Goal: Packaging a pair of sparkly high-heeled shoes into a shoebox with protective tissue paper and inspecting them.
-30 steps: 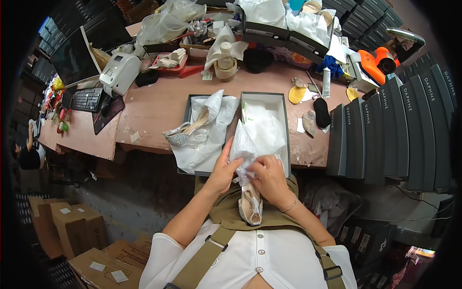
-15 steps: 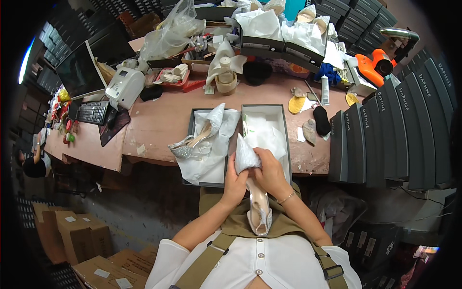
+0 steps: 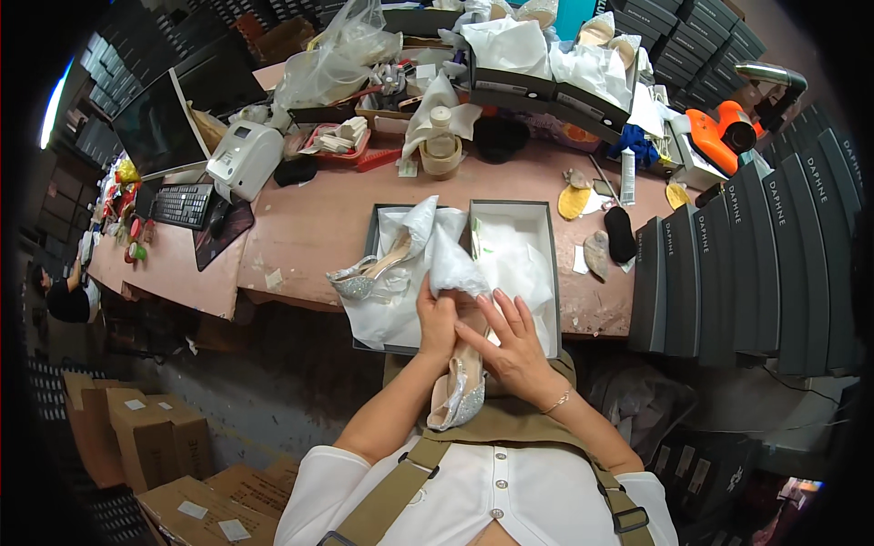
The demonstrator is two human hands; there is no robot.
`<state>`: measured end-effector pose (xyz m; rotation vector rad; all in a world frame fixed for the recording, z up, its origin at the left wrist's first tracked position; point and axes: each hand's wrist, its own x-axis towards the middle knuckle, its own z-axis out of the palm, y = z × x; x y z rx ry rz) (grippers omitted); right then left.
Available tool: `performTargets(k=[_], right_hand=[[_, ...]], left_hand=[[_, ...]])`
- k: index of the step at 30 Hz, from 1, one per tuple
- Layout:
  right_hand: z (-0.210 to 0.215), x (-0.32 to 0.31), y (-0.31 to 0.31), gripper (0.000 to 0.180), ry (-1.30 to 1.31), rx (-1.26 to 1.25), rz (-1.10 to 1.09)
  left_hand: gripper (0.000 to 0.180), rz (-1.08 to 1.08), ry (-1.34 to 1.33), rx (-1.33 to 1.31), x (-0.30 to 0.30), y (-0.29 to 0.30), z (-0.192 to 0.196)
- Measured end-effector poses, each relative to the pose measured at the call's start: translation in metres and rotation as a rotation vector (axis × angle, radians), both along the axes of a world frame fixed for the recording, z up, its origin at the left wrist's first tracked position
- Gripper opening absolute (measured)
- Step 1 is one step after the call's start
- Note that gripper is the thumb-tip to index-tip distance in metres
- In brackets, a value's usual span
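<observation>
A silver glitter shoe [image 3: 467, 387] is held over my lap, its glittery heel end toward me and its front wrapped in white paper [image 3: 455, 264]. My left hand [image 3: 438, 325] is closed round the shoe's side, just below the wrapping. On the other side my right hand [image 3: 515, 353] has its fingers spread, the fingertips at the shoe and the wrapping's lower edge. Another glitter shoe [image 3: 355, 284], its front also wrapped, lies on white paper [image 3: 364, 318] in the left half of an open grey shoebox [image 3: 371, 238]. White sheets [image 3: 517, 268] line the right half [image 3: 552, 273].
Grey shoeboxes [image 3: 719, 273] stand in a row at the right. Behind are a jar [image 3: 442, 156], an orange heat gun [image 3: 715, 146] and boxes of wrapped shoes [image 3: 546, 91]. A label printer [image 3: 244, 159] and keyboard [image 3: 180, 207] sit left. Cartons [image 3: 150, 441] stand on the floor.
The held shoe has turned, its heel end swinging left. My right hand has loosened from the wrapped front and spread its fingers. The whole view has shifted slightly.
</observation>
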<state>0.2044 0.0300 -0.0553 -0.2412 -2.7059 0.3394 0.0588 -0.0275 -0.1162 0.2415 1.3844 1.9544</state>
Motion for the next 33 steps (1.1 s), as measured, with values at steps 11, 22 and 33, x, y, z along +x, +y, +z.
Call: performTargets(k=[11, 22, 33], right_hand=[[-0.095, 0.004, 0.069, 0.025, -0.415, -0.013, -0.158], [-0.094, 0.008, 0.063, 0.032, -0.320, -0.016, -0.203], [0.084, -0.004, 0.076, 0.020, 0.022, -0.778, -0.126]], left_hand=[[0.050, -0.289, 1.244, -0.943, -0.165, -0.101, 0.026], [0.049, -0.764, 1.910, -0.432, -0.132, -0.018, -0.028], [0.034, -0.686, 0.908, -0.238, -0.118, -0.026, 0.127]])
